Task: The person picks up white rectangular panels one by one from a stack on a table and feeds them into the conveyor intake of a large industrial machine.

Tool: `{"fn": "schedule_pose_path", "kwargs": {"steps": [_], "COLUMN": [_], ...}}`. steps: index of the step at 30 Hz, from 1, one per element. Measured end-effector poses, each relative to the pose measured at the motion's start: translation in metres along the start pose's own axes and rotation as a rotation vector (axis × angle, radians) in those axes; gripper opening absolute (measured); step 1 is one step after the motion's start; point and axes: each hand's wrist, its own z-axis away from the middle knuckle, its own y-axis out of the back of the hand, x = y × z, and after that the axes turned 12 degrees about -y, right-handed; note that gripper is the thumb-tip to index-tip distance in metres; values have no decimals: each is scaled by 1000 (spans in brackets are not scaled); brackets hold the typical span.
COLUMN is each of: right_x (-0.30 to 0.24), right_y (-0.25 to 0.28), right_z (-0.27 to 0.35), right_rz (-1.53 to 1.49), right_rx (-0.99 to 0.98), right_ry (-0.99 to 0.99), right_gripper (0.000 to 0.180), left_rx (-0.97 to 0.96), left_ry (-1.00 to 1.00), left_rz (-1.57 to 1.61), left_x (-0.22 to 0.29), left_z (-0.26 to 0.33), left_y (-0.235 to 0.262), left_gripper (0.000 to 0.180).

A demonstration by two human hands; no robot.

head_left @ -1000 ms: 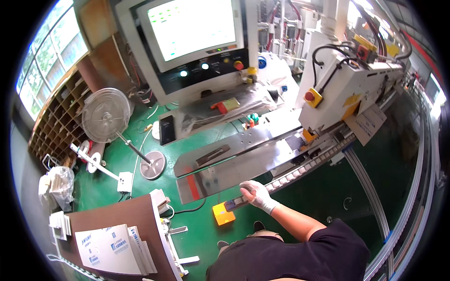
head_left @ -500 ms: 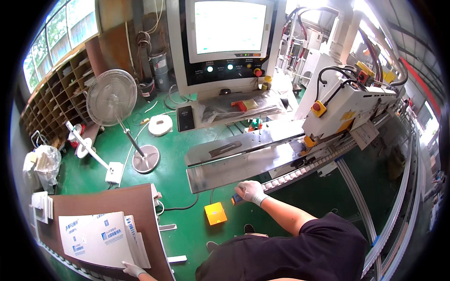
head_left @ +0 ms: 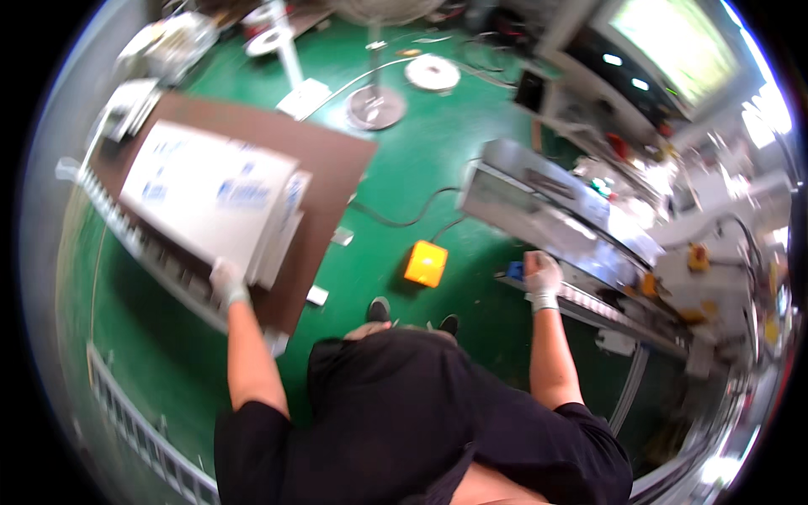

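Now: left hand (head_left: 225, 280) fingers on white sheets (head_left: 210, 195) | right hand (head_left: 541, 274) curled on rail (head_left: 589, 299)

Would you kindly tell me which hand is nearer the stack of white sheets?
Left. The left hand touches the stack of white sheets at its near edge; the right hand rests far off.

White sheets (head_left: 210, 198) w/ blue print, green floor (head_left: 404, 168)

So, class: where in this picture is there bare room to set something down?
Bare green floor lies between the brown board, yellow box and metal machine bed. Crowded: the board under the white cartons by the left hand.
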Motion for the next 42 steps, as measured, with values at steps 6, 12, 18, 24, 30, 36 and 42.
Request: {"fn": "schedule_pose_path", "kwargs": {"steps": [6, 12, 18, 24, 30, 36, 42], "right_x": [-7, 2, 20, 8, -46, -218, -274], "right_y": [12, 3, -2, -5, -47, -107, -79], "right_z": [-7, -16, -27, -29, -38, 125, 205], "right_rz": [177, 161, 179, 194, -824, -976, -900], "right_rx": [-132, -163, -194, -205, -496, -1415, -1963], "right_ry": [-70, -12, -2, -35, -483, -475, -482], "right_gripper": [39, 42, 40, 41, 36, 72, 69], "left_rx": [-186, -235, -172, -242, -558, -1028, -677], "left_ry": [-83, -256, 49, 355, 249, 224, 562], "left_rz": [32, 219, 761, 800, 910, 719, 1273], "left_x": [45, 27, 3, 12, 32, 61, 95], "left_z": [58, 57, 66, 33, 92, 199, 169], "left_y": [40, 57, 59, 83, 98, 113, 105], "left_gripper": [70, 92, 35, 45, 38, 43, 52]}}
